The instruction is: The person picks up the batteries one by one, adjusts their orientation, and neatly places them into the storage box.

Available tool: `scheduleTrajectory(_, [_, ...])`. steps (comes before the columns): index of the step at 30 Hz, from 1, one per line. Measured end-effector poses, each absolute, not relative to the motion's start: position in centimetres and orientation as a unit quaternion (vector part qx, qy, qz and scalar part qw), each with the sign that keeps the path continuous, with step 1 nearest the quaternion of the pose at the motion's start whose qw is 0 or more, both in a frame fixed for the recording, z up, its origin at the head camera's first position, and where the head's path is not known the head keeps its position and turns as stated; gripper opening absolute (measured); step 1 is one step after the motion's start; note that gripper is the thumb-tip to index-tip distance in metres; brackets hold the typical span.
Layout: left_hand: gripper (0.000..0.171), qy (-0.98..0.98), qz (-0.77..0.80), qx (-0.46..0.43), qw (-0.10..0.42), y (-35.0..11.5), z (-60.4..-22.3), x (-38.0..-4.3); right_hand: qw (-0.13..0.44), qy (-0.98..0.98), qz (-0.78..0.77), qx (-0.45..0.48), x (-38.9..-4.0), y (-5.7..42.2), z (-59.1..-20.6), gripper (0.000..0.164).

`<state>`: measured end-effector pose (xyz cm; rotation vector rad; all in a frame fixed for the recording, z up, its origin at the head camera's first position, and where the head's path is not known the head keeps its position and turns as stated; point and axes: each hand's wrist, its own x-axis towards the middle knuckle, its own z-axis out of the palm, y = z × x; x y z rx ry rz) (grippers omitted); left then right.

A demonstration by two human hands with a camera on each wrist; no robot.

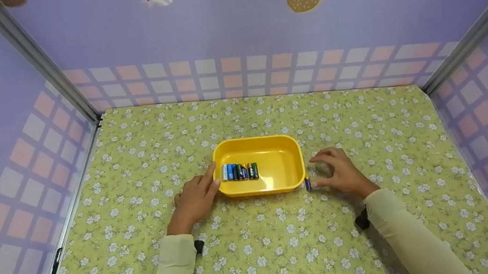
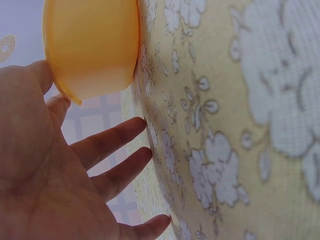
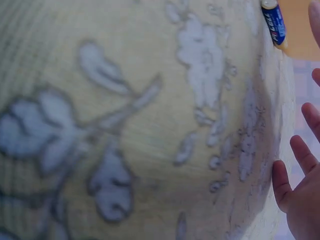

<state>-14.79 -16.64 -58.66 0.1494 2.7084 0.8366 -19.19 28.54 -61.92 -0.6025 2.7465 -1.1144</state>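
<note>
A yellow plastic tray (image 1: 279,187) sits on the floral cloth, holding a row of several AA-size batteries (image 1: 240,172) along its left part. My left hand (image 1: 196,197) is at the tray's left end, thumb and index finger touching the rim; in the left wrist view its other fingers (image 2: 110,142) are spread toward the cloth. Outside the tray's right end, a purple battery with a yellow end (image 1: 308,182) lies on the cloth. My right hand (image 1: 338,172) is beside it, thumb tip right at the battery and the other fingers extended and apart from it.
Floral yellow-green cloth (image 1: 269,256) covers the table. Purple walls with a pink and white checked band (image 1: 232,80) enclose the back and both sides, with metal posts (image 1: 46,64) at the corners.
</note>
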Motion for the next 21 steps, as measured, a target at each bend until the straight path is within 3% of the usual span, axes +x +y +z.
scheduleTrajectory(21, [0.058, 0.947, 0.281, 0.053, 0.147, -16.62, -58.79, -14.82, 0.03, 0.933, -0.278, -0.228, -18.89, 27.64, -62.94, 0.061])
